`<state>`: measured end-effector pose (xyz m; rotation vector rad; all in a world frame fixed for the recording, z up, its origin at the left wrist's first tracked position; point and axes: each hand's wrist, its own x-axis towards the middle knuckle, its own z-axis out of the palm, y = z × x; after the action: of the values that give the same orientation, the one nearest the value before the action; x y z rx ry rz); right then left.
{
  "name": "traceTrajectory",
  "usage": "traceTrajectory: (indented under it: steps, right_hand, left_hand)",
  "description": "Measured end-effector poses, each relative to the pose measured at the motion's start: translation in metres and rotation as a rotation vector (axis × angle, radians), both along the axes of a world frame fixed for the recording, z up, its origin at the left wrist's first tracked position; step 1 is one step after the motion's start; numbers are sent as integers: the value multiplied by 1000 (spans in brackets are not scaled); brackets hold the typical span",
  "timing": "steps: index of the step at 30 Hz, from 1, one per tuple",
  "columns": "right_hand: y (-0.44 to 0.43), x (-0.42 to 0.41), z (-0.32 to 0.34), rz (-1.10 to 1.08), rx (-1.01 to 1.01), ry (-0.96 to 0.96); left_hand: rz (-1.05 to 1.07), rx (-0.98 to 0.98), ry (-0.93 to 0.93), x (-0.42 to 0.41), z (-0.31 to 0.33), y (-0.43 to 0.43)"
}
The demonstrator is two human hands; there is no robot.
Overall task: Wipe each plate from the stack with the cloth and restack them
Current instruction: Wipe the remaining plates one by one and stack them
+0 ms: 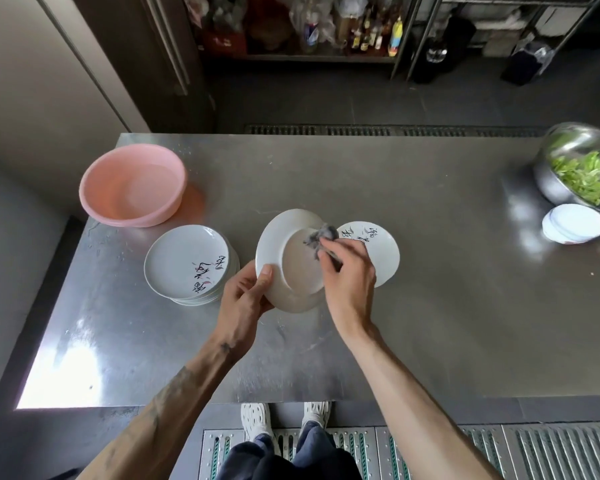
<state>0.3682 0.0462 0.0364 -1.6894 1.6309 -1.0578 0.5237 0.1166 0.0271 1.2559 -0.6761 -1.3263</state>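
Observation:
My left hand [245,299] grips the lower left rim of a white plate [281,251], held tilted above the steel table with its underside facing me. Against the plate's foot ring my right hand [349,282] presses a small grey cloth [321,237]. A stack of white plates with black calligraphy [187,265] stands to the left of the held plate. To the right, partly hidden behind my right hand, a single plate with the same lettering [378,251] lies flat on the table.
A pink plastic basin [132,187] sits at the back left. A steel bowl of green vegetables [579,168] stands at the far right edge, with a small stack of white dishes [574,228] in front of it. The table's front edge [187,405] runs just above my feet.

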Motion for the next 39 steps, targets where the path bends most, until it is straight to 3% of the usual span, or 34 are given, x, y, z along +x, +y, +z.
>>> traceTrajectory:
  steps: [5, 9, 12, 17, 21, 24, 27, 32, 39]
  right_hand:
    - [-32, -15, -3, -183, 365, -403]
    - [-60, -35, -3, -201, 566, -573]
    - [-77, -53, 0, -153, 659, -590]
    - [-88, -75, -11, -181, 709, -470]
    - [-91, -87, -30, -231, 710, -467]
    - [-90, -95, -43, -248, 665, -438]
    - [-92, -101, -55, -262, 608, -461]
    - [-100, -116, -74, -297, 537, -487]
    - [-108, -141, -105, -323, 509, -410]
  left_hand:
    - [-143, -129, -366, -1, 2, -15]
    - [-263, -220, -760, 2, -12, -26]
    - [-370, -288, -1049, 2, -25, -32]
    - [-527, -371, -1239, -2, -33, -48]
    - [-623, -348, -1220, -8, -34, -62]
    - [-528, -352, -1174, -15, -41, -68]
    - [-394, -226, -1096, -25, -51, -71]
    - [-419, 66, -926, -41, -67, -92]
    - [-486, 131, -837, -65, -99, -122]
